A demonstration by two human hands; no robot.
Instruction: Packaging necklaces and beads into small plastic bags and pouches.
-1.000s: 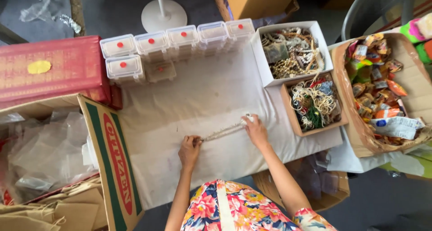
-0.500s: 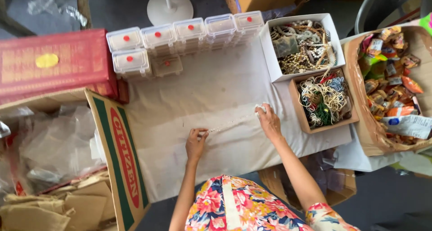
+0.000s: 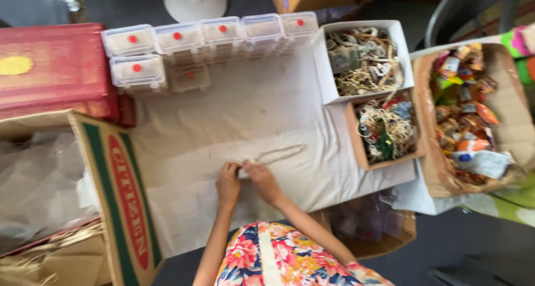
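My left hand [image 3: 228, 181] and my right hand [image 3: 261, 177] meet over the white cloth [image 3: 245, 113], fingers pinched together on the near end of a pale beaded necklace [image 3: 278, 153]. The necklace trails away to the right across the cloth in a thin loop. A small whitish bit sits between my fingertips; I cannot tell what it is. My floral sleeve shows at the bottom edge.
A row of small clear lidded boxes [image 3: 217, 32] with red dots lines the far edge. A white box [image 3: 365, 60] and a brown box [image 3: 385, 127] of tangled jewellery stand right. A carton of colourful packets [image 3: 468, 113] is farther right. A red case [image 3: 50, 69] and an open carton [image 3: 117, 197] lie left.
My right hand, which was out to the right on the cloth, has come back to join my left hand. The necklace now lies looped to the right of both hands.
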